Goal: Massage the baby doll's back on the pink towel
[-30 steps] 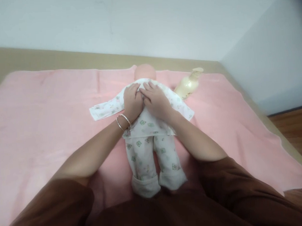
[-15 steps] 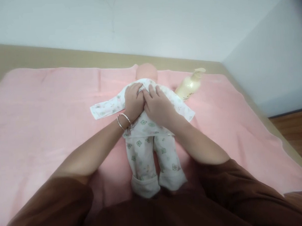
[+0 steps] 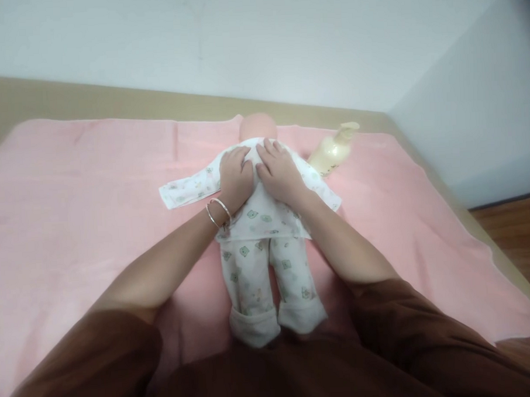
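A baby doll lies on a pink cloth, its head away from me and no facial features showing. It wears a white long-sleeved top with small green prints and matching trousers with turned-up cuffs. Flat on the left side of the doll's upper body rests my left hand, fingers pointing away, a silver bangle at the wrist. My right hand lies on the right side, its fingers slightly spread. A strip of the top shows between the two hands. Neither hand grips anything.
The pink cloth covers most of a beige surface that meets a pale wall. A pale yellow pump bottle lies tilted beside the doll's right-hand sleeve. Wooden floor shows at the right.
My right hand has shifted right and slightly away from me, opening a gap between the hands where they touched before. The left hand has stayed in place.
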`<state>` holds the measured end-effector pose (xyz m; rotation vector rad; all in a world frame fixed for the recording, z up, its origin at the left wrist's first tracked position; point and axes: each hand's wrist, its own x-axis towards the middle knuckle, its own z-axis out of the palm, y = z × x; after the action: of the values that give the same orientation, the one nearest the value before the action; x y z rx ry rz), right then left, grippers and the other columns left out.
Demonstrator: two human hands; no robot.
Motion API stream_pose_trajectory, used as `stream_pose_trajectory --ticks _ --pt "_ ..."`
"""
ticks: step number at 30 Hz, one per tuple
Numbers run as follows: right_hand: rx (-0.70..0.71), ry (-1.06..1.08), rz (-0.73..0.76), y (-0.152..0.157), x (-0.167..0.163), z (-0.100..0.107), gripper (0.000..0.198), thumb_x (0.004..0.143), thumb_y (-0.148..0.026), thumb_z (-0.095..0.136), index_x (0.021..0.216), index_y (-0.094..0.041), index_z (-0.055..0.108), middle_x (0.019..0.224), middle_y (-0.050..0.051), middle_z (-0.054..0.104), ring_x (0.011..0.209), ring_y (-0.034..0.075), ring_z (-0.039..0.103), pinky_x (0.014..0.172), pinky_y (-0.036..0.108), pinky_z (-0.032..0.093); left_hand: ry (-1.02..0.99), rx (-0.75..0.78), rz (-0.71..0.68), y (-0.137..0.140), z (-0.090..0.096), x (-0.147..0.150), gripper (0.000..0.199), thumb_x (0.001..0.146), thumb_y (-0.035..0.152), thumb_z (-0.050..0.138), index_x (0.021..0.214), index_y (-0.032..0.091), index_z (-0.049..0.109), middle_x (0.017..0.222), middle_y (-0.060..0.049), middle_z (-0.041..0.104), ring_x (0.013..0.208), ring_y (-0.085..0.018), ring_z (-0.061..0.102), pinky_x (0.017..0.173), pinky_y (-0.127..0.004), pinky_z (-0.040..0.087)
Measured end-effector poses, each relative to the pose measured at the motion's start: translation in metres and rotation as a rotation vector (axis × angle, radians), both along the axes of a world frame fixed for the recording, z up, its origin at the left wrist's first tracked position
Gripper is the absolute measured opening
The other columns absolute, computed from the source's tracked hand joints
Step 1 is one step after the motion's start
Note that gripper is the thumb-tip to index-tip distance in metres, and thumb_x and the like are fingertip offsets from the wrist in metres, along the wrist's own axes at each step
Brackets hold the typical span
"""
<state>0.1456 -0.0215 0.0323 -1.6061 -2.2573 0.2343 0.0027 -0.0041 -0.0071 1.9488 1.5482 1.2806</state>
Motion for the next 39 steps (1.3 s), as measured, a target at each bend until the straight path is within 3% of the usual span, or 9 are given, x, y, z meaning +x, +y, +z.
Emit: stream_pose_trajectory --ticks 5,11,16,22,26,29,35,39 --pt "-0.022 0.054 0.021 0.004 0.005 0.002 0.061 0.1 -0.033 0.035 0.157 -0.011 0.043 0.171 0.015 0.033 0.161 0.037 0.026 0.132 0.061 0.025 0.003 -0.026 0.005 -0.003 0.003 0.001 0.049 0.085 0.018 0.04 0.125 0.015 0.069 0.139 -0.01 0.069 0.134 -0.024 0.06 0.126 -0.044 0.044" --pt "-0.046 0.118 -0.068 0.008 0.011 0.001 0.062 0.101 -0.039 0.036 0.157 -0.013 0.043 0.173 0.015 0.029 0.164 0.039 0.019 0.132 0.062 0.021 0.043 -0.039 0.009 -0.003 0.003 0.001 0.049 0.087 0.02 0.039 0.127 0.016 0.067 0.142 -0.01 0.067 0.137 -0.024 0.058 0.127 -0.044 0.042" --pt "-0.044 0.073 -0.072 0.008 0.009 0.001 0.064 0.102 -0.039 0.036 0.159 -0.011 0.04 0.172 0.016 0.029 0.163 0.037 0.022 0.133 0.061 0.019 0.119 -0.031 0.052 -0.002 0.007 0.004 0.042 0.088 0.022 0.04 0.122 0.019 0.065 0.137 -0.01 0.069 0.133 -0.027 0.06 0.125 -0.048 0.042" --pt "-0.049 0.055 -0.071 0.006 0.007 0.005 0.064 0.102 -0.037 0.036 0.158 -0.007 0.041 0.172 0.019 0.029 0.163 0.038 0.024 0.133 0.059 0.021 0.266 -0.045 0.064 -0.003 0.014 0.004 0.039 0.094 0.027 0.04 0.121 0.011 0.063 0.133 -0.019 0.066 0.129 -0.033 0.06 0.118 -0.05 0.044" --pt "-0.05 0.07 -0.055 0.009 0.011 0.006 0.063 0.101 -0.041 0.041 0.158 -0.013 0.042 0.173 0.016 0.027 0.165 0.038 0.014 0.133 0.063 0.018 0.372 -0.005 0.009 -0.002 0.014 0.001 0.049 0.098 0.027 0.034 0.136 0.006 0.056 0.148 -0.023 0.058 0.141 -0.034 0.053 0.124 -0.053 0.04" --pt "-0.079 0.075 -0.043 0.011 0.014 0.007 0.065 0.099 -0.039 0.043 0.159 -0.015 0.041 0.175 0.014 0.023 0.166 0.037 0.011 0.133 0.065 0.014 0.451 0.003 -0.011 -0.009 0.017 0.004 0.051 0.1 0.025 0.031 0.139 0.003 0.055 0.144 -0.024 0.061 0.137 -0.035 0.056 0.122 -0.053 0.042" --pt "-0.125 0.021 -0.077 0.006 0.01 0.016 0.066 0.101 -0.035 0.037 0.163 -0.013 0.035 0.176 0.014 0.02 0.165 0.037 0.017 0.134 0.062 0.017 0.493 0.015 -0.003 -0.031 0.029 0.014 0.049 0.101 0.023 0.03 0.14 0.003 0.053 0.15 -0.025 0.056 0.144 -0.035 0.051 0.123 -0.052 0.04" --pt "-0.059 -0.087 -0.095 -0.013 0.001 0.023 0.063 0.104 -0.032 0.029 0.159 -0.003 0.037 0.168 0.022 0.036 0.158 0.038 0.035 0.13 0.059 0.029 0.517 -0.007 -0.118 -0.019 0.036 0.003 0.041 0.098 0.02 0.029 0.12 0.007 0.061 0.132 -0.022 0.065 0.128 -0.033 0.059 0.114 -0.051 0.047"
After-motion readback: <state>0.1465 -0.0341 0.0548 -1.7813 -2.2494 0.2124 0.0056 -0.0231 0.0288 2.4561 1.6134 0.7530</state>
